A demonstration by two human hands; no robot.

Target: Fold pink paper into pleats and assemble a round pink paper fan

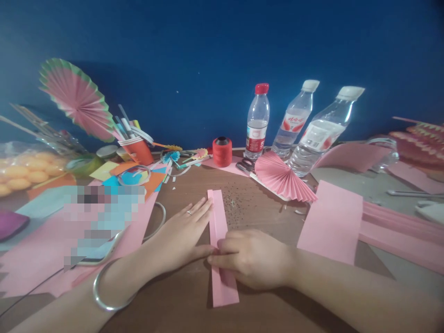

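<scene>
A narrow folded strip of pink paper [218, 289] lies lengthwise on the brown table, with a crease along its left side. My left hand [183, 229], wearing a ring, lies flat with its fingers stretched out; the fingertips touch the strip's left edge near the far end. Its thumb reaches the strip's middle. My right hand [255, 259] has its fingers curled together and presses on the middle of the strip, fingertips at the left edge beside my left thumb. Part of the strip is hidden under the right hand.
Behind stand a red thread spool [222, 152], scissors [245, 165], a pleated pink paper fan [282, 178] and several water bottles [256, 125]. Pink sheets [331, 222] lie right. On the left are a phone [100, 249], coloured papers and a red cup [138, 150] of pens.
</scene>
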